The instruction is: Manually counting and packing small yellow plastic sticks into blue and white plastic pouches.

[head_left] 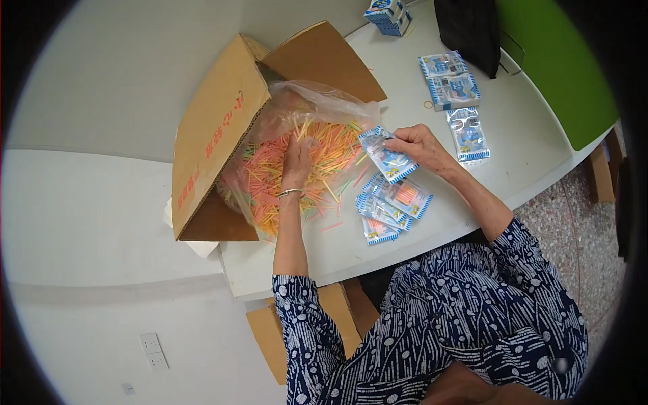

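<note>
Reaching into the heap of thin orange, yellow, pink and green plastic sticks (307, 169) with your left hand (295, 162), you are spreading your fingers flat among them; they are lying loose on the pile rather than clenched, and I cannot tell whether any stick is pinched beneath them. The sticks are spilling from a clear plastic bag (317, 101) inside the tipped brown cardboard box (216, 128) at the bench's (405, 250) left edge. Your right hand (420, 145) is holding a small blue-and-white printed packet (386, 158) by its top, fingers closed on it, just beside the heap. Below it, near the bench's front edge, a cluster of similar filled packets (388, 209) is lying, and flat packets (452, 88) are waiting toward the far right edge. You appear to be gathering sticks for the packet in hand. The next move calls for a small pinch of sticks, aligned, and the packet's mouth held open.
</note>
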### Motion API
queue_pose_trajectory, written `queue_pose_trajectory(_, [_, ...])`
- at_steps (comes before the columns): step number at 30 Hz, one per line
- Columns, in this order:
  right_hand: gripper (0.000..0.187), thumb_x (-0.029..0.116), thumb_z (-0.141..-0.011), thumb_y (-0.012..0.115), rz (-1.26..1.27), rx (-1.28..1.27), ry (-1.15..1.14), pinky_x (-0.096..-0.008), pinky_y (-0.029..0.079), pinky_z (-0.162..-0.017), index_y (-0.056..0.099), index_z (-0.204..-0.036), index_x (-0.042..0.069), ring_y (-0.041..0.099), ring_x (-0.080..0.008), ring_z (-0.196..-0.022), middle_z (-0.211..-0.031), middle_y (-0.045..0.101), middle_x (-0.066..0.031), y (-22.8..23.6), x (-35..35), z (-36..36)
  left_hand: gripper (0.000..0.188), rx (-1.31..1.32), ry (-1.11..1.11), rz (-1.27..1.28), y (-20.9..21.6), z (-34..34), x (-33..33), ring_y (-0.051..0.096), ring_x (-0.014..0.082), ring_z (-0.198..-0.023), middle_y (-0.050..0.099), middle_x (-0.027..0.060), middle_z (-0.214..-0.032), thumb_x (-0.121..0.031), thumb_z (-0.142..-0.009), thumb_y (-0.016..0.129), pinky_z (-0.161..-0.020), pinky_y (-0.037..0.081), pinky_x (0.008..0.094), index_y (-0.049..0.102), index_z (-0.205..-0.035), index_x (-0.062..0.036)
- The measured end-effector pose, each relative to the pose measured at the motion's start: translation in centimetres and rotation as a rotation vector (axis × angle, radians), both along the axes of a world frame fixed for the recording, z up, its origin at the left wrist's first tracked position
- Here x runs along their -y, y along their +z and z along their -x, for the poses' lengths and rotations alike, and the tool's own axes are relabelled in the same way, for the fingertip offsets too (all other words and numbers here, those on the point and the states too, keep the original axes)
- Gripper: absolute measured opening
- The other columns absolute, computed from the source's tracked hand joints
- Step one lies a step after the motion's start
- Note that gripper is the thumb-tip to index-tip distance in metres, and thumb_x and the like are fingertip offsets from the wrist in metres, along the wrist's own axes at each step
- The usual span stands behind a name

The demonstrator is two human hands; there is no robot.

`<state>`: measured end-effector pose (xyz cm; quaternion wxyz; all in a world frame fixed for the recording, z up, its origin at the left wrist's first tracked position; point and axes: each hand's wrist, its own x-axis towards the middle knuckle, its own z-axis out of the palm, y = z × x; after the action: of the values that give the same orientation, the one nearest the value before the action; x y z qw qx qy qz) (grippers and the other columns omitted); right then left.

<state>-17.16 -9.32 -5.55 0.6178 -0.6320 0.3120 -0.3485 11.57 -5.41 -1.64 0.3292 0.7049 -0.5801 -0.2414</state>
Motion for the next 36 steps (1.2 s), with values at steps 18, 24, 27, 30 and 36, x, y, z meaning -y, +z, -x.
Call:
queue_pose_trajectory(18, [0.025,0.021,-0.086,0.064,-0.161,0.147,0.254,-0.0203,0.034,-0.049,0.065,-0.070,0.002,0.044,0.0005,-0.057,-0.061,0.054,0.0060,-1.4,0.5,-0.9,0.017,-1.341,-0.084,0.016,-0.3,4.3,-1.4,0.062,0.0229,-0.079,0.062,0.0116,-0.088,-0.024,-0.092,0.056,-0.075,0.052,0.0397,0.052,-0.094,-0.0084])
queue_pose_trajectory(24, [0.022,0.020,-0.086,0.064,-0.208,0.163,0.361,-0.0190,0.039,-0.053,0.068,-0.078,0.000,0.049,0.0002,-0.060,-0.065,0.059,0.0044,-1.1,0.3,-0.7,0.018,-1.199,-0.094,0.107,2.0,7.5,-2.3,0.063,0.0263,-0.085,0.062,0.0149,-0.092,-0.025,-0.095,0.050,-0.079,0.053,0.0390,0.052,-0.098,-0.0078])
queue_pose_trajectory(27, [0.023,0.020,-0.086,0.063,-0.203,0.161,0.397,-0.0192,0.039,-0.053,0.068,-0.078,0.000,0.049,0.0001,-0.060,-0.065,0.059,0.0046,-0.9,0.2,-0.6,0.019,-1.197,-0.099,0.091,2.8,8.7,-2.5,0.064,0.0273,-0.086,0.062,0.0153,-0.093,-0.027,-0.096,0.049,-0.080,0.053,0.0395,0.051,-0.098,-0.0078])
queue_pose_trajectory(30, [0.024,0.021,-0.087,0.063,-0.174,0.135,0.430,-0.0202,0.037,-0.051,0.068,-0.076,0.000,0.046,0.0002,-0.058,-0.063,0.057,0.0052,-0.4,0.1,-0.6,0.019,-1.208,-0.114,0.082,2.7,8.8,-2.5,0.064,0.0282,-0.086,0.062,0.0151,-0.092,-0.027,-0.096,0.049,-0.080,0.053,0.0409,0.051,-0.098,-0.0079])
queue_pose_trajectory(36, [0.024,0.021,-0.086,0.063,-0.165,0.115,0.462,-0.0211,0.036,-0.050,0.067,-0.075,-0.001,0.044,0.0002,-0.057,-0.062,0.056,0.0054,0.0,-0.2,-0.3,0.020,-1.234,-0.185,0.077,2.9,8.1,-2.5,0.063,0.0264,-0.088,0.063,0.0142,-0.090,-0.027,-0.095,0.050,-0.081,0.052,0.0387,0.051,-0.098,-0.0078])
